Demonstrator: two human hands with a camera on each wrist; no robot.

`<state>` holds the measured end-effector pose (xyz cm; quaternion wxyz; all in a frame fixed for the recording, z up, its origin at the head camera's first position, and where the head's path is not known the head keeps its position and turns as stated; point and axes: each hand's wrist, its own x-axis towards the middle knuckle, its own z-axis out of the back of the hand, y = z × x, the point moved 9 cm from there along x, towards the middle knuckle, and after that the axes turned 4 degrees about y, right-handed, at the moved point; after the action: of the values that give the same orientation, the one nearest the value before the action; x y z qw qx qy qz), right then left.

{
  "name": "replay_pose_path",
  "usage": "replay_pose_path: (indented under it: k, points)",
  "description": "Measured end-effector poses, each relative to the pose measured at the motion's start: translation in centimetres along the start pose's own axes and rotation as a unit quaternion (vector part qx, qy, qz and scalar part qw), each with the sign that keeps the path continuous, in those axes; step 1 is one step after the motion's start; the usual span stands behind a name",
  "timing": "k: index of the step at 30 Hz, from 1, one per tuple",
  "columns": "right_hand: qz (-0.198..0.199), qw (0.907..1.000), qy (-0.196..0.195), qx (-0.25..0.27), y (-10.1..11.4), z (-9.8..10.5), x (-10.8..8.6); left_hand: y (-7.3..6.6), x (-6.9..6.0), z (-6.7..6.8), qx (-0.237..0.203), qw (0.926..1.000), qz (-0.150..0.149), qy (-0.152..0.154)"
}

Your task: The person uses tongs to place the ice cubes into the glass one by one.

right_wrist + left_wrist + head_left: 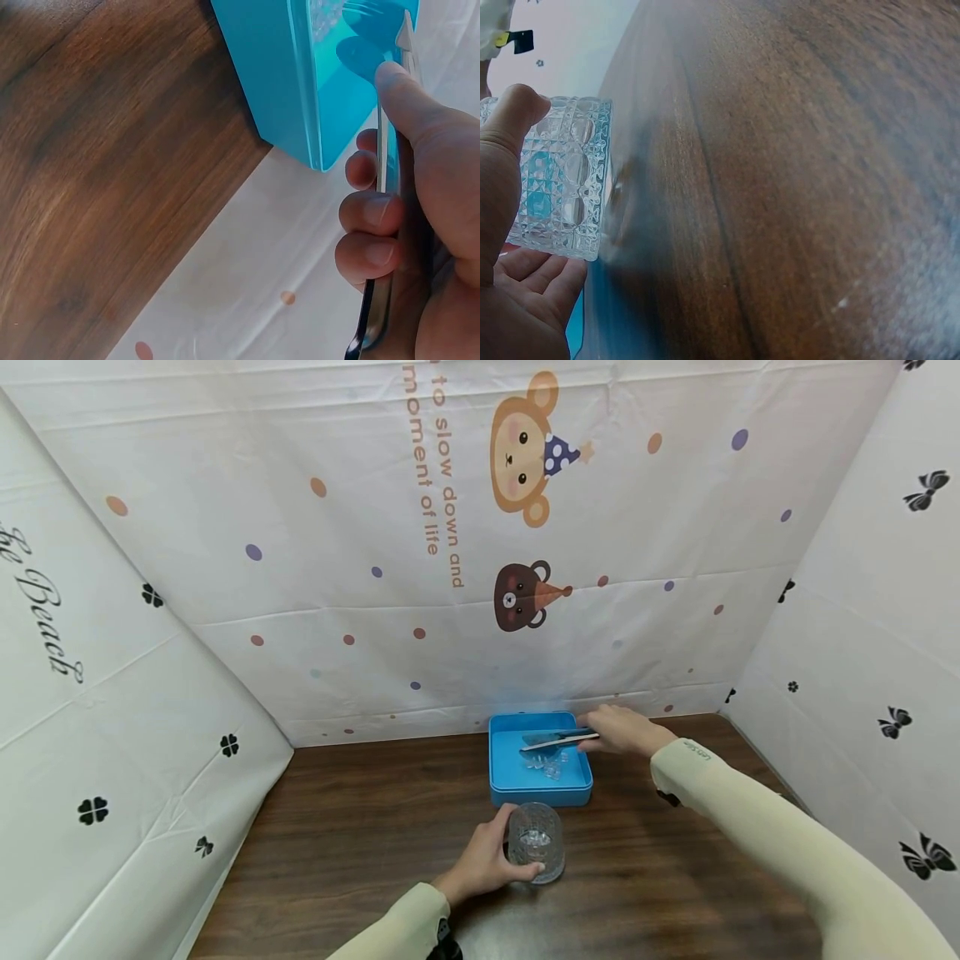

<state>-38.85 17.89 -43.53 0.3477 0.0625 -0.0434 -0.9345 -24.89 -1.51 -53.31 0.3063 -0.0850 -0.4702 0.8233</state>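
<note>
Left hand [491,856] has a patterned glass [536,842] gripped near the blue box [542,797], and the right hand's got metal tongs [558,742] pointed at some clear chunks [552,769] in there.

We note a brown wooden table [360,827]. Behind it we see a white cloth [285,577] with coloured dots [318,487] and two animal heads [512,598] in party hats [558,455]; left cloth [127,718] bears black clovers [93,811], right cloth [840,635] black bows [895,722].
</note>
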Motion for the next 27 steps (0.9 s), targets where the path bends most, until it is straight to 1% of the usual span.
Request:
replay_pose_path:
  k: [11,19,27]
  points:
    - [0.008,1.0000,0.002,-0.002,0.17,-0.70,0.37,0.01,0.03,0.02,-0.006,1.0000,0.001,0.000]
    - [-0.006,0.9999,0.008,0.007,0.30,-0.65,0.28,0.07,0.10,0.05,-0.005,0.9999,0.009,-0.002]
    - [-0.021,0.9997,0.011,0.000,0.42,-0.71,0.12,0.12,0.01,0.05,-0.004,0.9999,0.011,-0.003]
